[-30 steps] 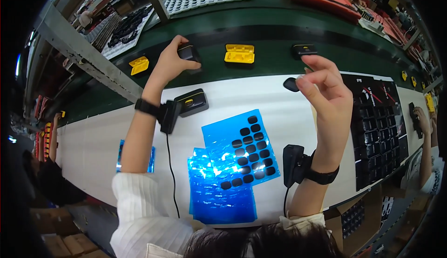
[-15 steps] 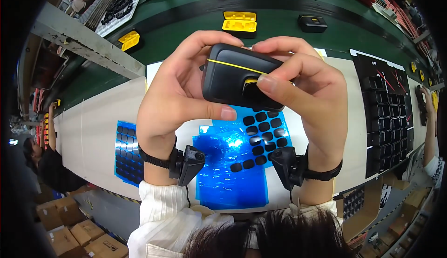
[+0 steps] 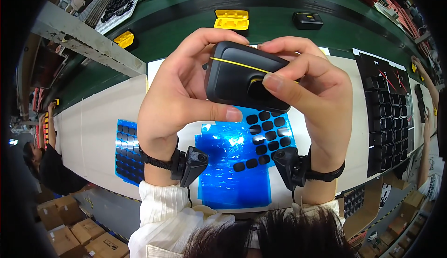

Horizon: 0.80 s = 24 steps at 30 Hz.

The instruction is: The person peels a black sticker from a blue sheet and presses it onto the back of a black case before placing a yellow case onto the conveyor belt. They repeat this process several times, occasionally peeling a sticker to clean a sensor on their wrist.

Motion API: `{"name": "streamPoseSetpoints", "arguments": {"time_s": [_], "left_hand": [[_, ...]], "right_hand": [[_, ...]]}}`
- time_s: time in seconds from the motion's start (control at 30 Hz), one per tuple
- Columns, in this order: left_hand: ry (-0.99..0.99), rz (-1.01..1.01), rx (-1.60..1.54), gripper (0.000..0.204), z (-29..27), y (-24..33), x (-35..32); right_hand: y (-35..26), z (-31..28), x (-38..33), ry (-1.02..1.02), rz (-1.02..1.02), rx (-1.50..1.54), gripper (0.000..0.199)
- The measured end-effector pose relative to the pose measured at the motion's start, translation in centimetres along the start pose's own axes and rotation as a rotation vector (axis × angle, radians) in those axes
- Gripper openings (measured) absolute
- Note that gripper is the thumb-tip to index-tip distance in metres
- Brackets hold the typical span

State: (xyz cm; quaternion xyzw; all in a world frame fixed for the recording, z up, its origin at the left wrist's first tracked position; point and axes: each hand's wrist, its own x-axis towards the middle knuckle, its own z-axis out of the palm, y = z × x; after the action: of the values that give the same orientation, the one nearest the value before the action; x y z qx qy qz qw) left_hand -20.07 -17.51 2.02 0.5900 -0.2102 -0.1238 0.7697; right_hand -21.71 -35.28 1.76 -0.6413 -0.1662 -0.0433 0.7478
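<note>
Nearest, at the bench's (image 3: 93, 132) near edge: blue film sheets (image 3: 235, 169) bearing rows of black oval pads (image 3: 260, 134), partly hidden behind both wrists and their strapped-on black wrist cameras (image 3: 191, 165). A second blue sheet (image 3: 125, 153) toward the near left edge. Above these, raised close to the lens: black case with a thin yellow line (image 3: 244, 76), clamped between left hand (image 3: 172, 104) and right hand (image 3: 312, 95); left thumb along its lower edge, right thumb pressed on its front face, remaining fingers curled over the top. Case blocking the bench's middle. Right edge: black tray of compartments (image 3: 386, 118). Far edge, on the green strip: yellow open shells (image 3: 231, 19), (image 3: 125, 39) and another black case (image 3: 307, 20). Compared with half a second earlier: same two-handed grip, case tilted slightly more, right thumb further onto the face.
</note>
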Motion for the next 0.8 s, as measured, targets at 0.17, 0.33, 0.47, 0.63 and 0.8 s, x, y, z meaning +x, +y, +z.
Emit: {"name": "streamPoseSetpoints", "arguments": {"time_s": [0.17, 0.33, 0.47, 0.63, 0.8], "left_hand": [[-0.001, 0.01, 0.026, 0.072, 0.0, 0.3, -0.1], [0.045, 0.013, -0.027, 0.074, 0.4, 0.5, -0.4], [0.057, 0.049, -0.038, 0.075, 0.8, 0.4, -0.2], [0.04, 0.051, -0.071, 0.075, 0.8, 0.6, -0.3], [0.037, 0.047, -0.069, 0.074, 0.8, 0.4, -0.4]], "right_hand": [[0.1, -0.3, 0.1, -0.034, -0.103, -0.189, 0.009], [0.2, 0.7, -0.3, 0.055, -0.333, -0.486, 0.043], [-0.1, 0.8, -0.2, 0.122, -0.152, -0.266, 0.065], [-0.7, -0.1, 0.2, -0.009, 0.192, 0.169, 0.063], [-0.9, -0.1, -0.1, -0.033, 0.181, 0.147, 0.057]]}}
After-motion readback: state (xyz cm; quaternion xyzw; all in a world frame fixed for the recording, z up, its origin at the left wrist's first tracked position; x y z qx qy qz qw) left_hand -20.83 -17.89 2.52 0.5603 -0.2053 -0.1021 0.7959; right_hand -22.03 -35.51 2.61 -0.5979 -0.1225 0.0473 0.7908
